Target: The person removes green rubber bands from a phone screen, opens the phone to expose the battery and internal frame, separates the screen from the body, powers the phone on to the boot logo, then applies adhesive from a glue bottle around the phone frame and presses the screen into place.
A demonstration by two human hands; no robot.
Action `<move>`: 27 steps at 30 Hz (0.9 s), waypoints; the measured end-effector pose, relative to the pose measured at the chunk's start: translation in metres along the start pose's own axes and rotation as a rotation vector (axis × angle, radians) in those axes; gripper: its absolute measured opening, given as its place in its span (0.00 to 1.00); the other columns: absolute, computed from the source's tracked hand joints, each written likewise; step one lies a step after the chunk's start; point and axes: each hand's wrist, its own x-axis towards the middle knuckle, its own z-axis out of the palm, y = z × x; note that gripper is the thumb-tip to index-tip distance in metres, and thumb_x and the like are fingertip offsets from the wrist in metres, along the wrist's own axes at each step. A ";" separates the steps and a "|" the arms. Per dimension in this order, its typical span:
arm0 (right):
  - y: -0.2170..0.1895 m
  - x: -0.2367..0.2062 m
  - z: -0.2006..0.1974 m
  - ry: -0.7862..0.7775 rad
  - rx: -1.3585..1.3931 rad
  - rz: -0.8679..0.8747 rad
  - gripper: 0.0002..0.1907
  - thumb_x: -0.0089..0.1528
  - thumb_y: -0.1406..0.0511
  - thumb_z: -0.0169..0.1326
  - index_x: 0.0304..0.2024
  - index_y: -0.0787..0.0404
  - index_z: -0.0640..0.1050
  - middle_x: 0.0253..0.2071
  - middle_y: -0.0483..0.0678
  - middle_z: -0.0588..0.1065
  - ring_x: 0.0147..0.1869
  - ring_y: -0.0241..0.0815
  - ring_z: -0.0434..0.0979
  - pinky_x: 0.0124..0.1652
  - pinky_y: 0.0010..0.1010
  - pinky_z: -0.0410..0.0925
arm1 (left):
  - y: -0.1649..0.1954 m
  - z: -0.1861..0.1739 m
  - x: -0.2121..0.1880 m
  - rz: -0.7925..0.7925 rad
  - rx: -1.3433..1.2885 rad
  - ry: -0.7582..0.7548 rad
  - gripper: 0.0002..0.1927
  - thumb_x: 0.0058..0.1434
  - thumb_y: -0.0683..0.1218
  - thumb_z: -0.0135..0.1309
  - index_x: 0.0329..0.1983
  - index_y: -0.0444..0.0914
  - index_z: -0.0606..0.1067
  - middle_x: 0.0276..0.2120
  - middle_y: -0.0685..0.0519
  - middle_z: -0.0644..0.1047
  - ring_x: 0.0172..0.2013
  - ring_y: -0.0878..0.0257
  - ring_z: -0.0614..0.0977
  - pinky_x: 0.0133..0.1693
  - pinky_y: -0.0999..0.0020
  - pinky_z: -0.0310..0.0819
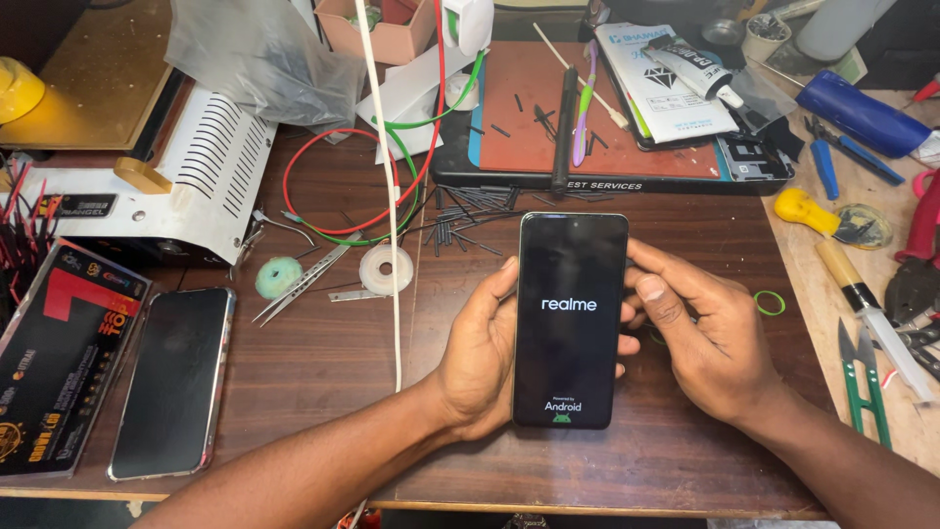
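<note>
Both hands grip the black phone (571, 318) near the counter's (323, 353) front edge: left hand (480, 358) cradling it, right hand (700, 338) clamped on its side. A white pouch (661, 88) lies by the back edge.

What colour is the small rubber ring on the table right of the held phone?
Green: the small rubber ring, clearest in the head view.

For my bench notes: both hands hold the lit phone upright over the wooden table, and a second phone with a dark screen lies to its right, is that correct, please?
Not quite. The head view shows the left hand and right hand holding the lit phone over the wooden table, but the second phone with the dark screen lies to its left, not its right.
</note>
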 end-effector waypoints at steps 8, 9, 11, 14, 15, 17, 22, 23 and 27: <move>0.005 -0.004 -0.003 0.052 -0.057 -0.080 0.22 0.72 0.64 0.45 0.64 0.71 0.72 0.50 0.55 0.82 0.51 0.39 0.82 0.50 0.29 0.74 | -0.001 0.001 0.004 -0.033 -0.031 -0.008 0.42 0.75 0.69 0.21 0.72 0.34 0.64 0.58 0.40 0.75 0.56 0.43 0.79 0.58 0.47 0.75; 0.005 -0.005 -0.003 0.055 -0.062 -0.079 0.22 0.72 0.64 0.45 0.64 0.71 0.72 0.50 0.55 0.82 0.52 0.40 0.82 0.50 0.29 0.74 | -0.001 0.001 0.004 -0.041 -0.039 -0.010 0.42 0.74 0.69 0.21 0.72 0.34 0.64 0.59 0.40 0.75 0.56 0.43 0.79 0.58 0.47 0.76; 0.006 -0.005 -0.004 0.047 -0.034 -0.084 0.22 0.72 0.64 0.45 0.64 0.72 0.72 0.51 0.55 0.82 0.53 0.40 0.82 0.51 0.28 0.74 | -0.001 0.001 0.004 -0.050 -0.042 -0.010 0.42 0.75 0.69 0.21 0.72 0.34 0.64 0.59 0.39 0.75 0.56 0.42 0.79 0.57 0.47 0.76; 0.007 -0.005 -0.004 0.050 -0.028 -0.085 0.22 0.72 0.64 0.45 0.63 0.72 0.72 0.52 0.55 0.81 0.53 0.40 0.82 0.51 0.28 0.74 | -0.001 0.000 0.004 -0.052 -0.028 -0.010 0.42 0.75 0.69 0.21 0.73 0.34 0.63 0.59 0.39 0.74 0.56 0.42 0.79 0.57 0.47 0.76; 0.008 -0.006 -0.004 0.053 -0.033 -0.084 0.21 0.72 0.64 0.45 0.63 0.72 0.72 0.52 0.56 0.81 0.53 0.40 0.82 0.51 0.28 0.74 | -0.001 0.000 0.005 -0.053 -0.025 -0.009 0.42 0.75 0.69 0.21 0.73 0.34 0.63 0.59 0.39 0.74 0.56 0.42 0.79 0.57 0.47 0.76; 0.008 -0.006 -0.004 0.062 -0.038 -0.069 0.21 0.72 0.64 0.46 0.63 0.71 0.73 0.51 0.55 0.82 0.52 0.40 0.82 0.50 0.28 0.74 | -0.002 -0.001 0.005 -0.062 -0.027 -0.006 0.42 0.75 0.69 0.21 0.73 0.34 0.63 0.59 0.39 0.75 0.56 0.42 0.79 0.56 0.47 0.76; 0.006 -0.006 -0.005 0.076 -0.017 -0.054 0.21 0.71 0.65 0.47 0.65 0.70 0.73 0.50 0.53 0.81 0.48 0.37 0.81 0.47 0.27 0.74 | -0.004 -0.002 0.006 -0.122 -0.097 -0.041 0.42 0.76 0.70 0.22 0.74 0.36 0.63 0.59 0.38 0.75 0.55 0.42 0.80 0.55 0.48 0.77; 0.005 -0.006 -0.006 0.075 -0.037 -0.110 0.21 0.72 0.65 0.47 0.65 0.70 0.72 0.54 0.54 0.80 0.54 0.38 0.80 0.52 0.27 0.72 | -0.004 -0.003 0.005 -0.130 -0.075 -0.037 0.42 0.75 0.70 0.22 0.74 0.37 0.63 0.59 0.37 0.75 0.55 0.42 0.80 0.55 0.48 0.77; -0.002 -0.006 -0.012 -0.003 0.208 -0.049 0.33 0.70 0.67 0.52 0.77 0.67 0.64 0.44 0.48 0.79 0.45 0.32 0.77 0.47 0.24 0.72 | -0.005 -0.001 0.004 -0.157 -0.048 -0.040 0.42 0.75 0.71 0.23 0.75 0.36 0.63 0.59 0.36 0.75 0.54 0.42 0.80 0.55 0.47 0.77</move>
